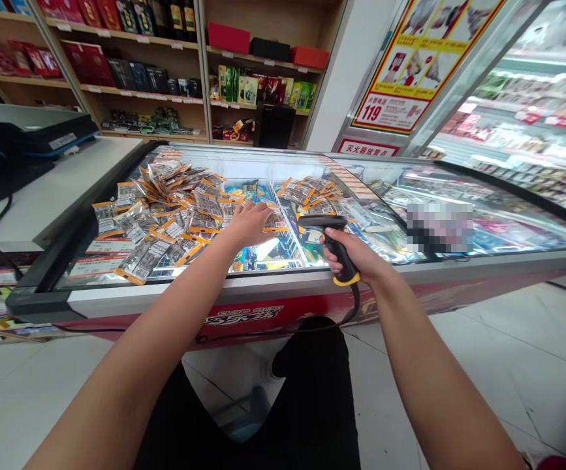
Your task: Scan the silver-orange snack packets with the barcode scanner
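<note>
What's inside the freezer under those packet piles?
Inside the freezer, blue and yellow packages and a white wire divider show between the packet piles. Whatever lies directly beneath those piles, or behind the left hand, is covered.

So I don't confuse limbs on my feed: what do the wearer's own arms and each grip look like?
Both forearms are bare, with no sleeve in view. The left grip and right grip are ungloved human hands; no watch or bracelet shows. Black trousers are worn below.
</note>
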Demonstrator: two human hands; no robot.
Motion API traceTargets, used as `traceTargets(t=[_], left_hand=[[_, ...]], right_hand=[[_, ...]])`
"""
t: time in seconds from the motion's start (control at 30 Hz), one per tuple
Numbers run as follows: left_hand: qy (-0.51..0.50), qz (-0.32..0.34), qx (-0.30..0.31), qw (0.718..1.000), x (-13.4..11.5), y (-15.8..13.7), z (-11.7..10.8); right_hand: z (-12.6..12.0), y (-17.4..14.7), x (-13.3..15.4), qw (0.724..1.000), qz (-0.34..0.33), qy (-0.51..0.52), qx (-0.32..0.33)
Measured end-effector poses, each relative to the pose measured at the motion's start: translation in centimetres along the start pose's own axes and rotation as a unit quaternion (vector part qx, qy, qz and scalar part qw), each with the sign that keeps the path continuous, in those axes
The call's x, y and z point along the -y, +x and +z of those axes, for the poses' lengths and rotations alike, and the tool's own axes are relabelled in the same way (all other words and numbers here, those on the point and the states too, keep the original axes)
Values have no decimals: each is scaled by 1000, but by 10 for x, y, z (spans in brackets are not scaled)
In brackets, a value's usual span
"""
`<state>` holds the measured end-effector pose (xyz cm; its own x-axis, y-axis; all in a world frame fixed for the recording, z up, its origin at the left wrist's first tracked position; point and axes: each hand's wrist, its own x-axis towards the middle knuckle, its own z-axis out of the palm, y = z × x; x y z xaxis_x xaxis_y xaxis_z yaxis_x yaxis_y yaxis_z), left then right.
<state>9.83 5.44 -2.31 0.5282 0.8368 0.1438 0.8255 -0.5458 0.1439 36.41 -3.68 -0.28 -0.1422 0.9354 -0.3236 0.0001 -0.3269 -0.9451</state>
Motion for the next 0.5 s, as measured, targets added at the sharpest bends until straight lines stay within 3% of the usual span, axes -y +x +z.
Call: traceTargets(t=[0.3,0.5], left_hand=[[-1,-2,-5,1000,-2,-1,-1],[37,-39,-39,998,2,-3,-2]], right_hand=[[28,-15,-7,997,-37,-50,-40],[8,0,-9,992,-117,44,-31]])
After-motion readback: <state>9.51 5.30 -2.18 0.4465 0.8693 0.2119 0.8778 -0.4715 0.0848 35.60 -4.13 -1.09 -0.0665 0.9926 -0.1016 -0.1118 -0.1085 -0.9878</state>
